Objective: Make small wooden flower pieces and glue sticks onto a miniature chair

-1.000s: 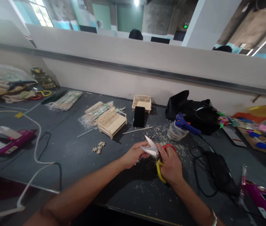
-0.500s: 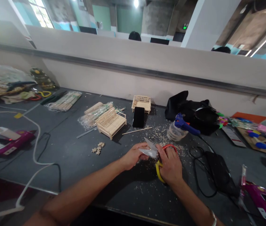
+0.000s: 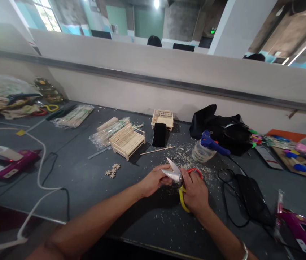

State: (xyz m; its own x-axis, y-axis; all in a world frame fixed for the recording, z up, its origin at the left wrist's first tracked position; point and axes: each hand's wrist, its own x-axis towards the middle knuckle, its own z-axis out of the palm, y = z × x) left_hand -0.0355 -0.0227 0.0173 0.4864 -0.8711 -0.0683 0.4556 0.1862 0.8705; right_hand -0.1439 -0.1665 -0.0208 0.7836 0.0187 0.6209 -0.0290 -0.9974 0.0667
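My right hand [image 3: 195, 190] is closed round the red and yellow handles of a pair of scissors [image 3: 175, 173], whose silver blades stand apart and point up and left. My left hand [image 3: 153, 179] is pinched just left of the blades, its fingertips at the lower blade; what it pinches is too small to make out. Both hands rest low over the dark table [image 3: 88, 180], amid pale wood shavings [image 3: 185, 155].
A small wooden bench [image 3: 128, 140], a lattice wooden box [image 3: 163, 118], a black phone [image 3: 160, 134], a thin stick [image 3: 157, 150] and small wooden flowers [image 3: 113, 170] lie ahead. A blue glue gun [image 3: 212, 141] on a tape roll, a black bag [image 3: 218, 124] and cables [image 3: 234, 195] lie right.
The scissor blades closed partway half a second ago and stand apart again now. My hands have stayed in nearly the same spot.
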